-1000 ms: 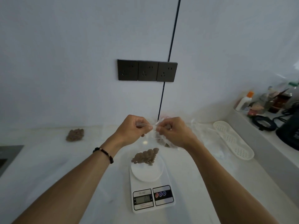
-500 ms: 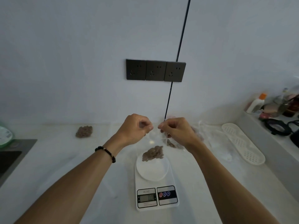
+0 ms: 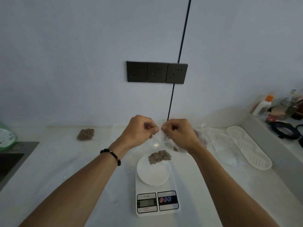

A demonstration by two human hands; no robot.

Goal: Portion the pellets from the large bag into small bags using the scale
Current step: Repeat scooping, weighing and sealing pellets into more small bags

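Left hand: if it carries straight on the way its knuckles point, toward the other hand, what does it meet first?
Probably the right hand. The left hand pinches the top of the clear small bag and faces it across a narrow gap; only bag film lies between. Depth is hard to judge from one view.

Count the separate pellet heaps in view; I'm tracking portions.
3: one portion far left on the counter, one on the scale, and more behind the right hand, partly hidden.
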